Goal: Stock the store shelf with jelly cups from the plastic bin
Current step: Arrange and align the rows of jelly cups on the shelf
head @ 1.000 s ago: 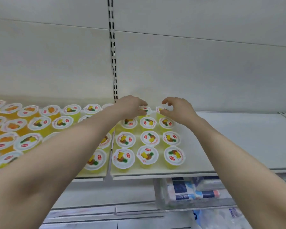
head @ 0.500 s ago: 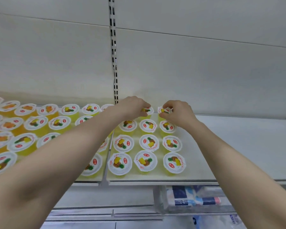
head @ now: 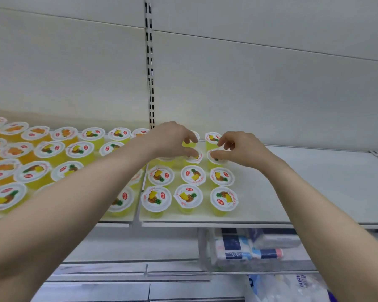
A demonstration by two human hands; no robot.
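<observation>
Left hand (head: 170,141): mine, curled over the back row, fingers and thumb pinching the back-row cup (head: 189,145) by its yellow body.
Right hand (head: 240,150): fingers loosely curled, thumb tip touching the lid of the second-row cup (head: 214,158). Honestly can't tell if it's actually gripping anything.
Corner cup (head: 212,137): upright at the back, just beside my right fingers.
Jelly cups (head: 192,177): pineapple lids, three columns, all upright in front of my hands.
Shelf (head: 314,184): white, and the cups sit on its left part.
Neighbour cups (head: 50,149): across the seam under my left arm, more pineapple ones, then orange-lidded cups (head: 13,151) at the far left.
Slotted strip (head: 150,83): runs up the back wall above my left hand.
Down below: blue and white packs (head: 249,251) under the shelf, plastic bag (head: 282,288) bottom right.
</observation>
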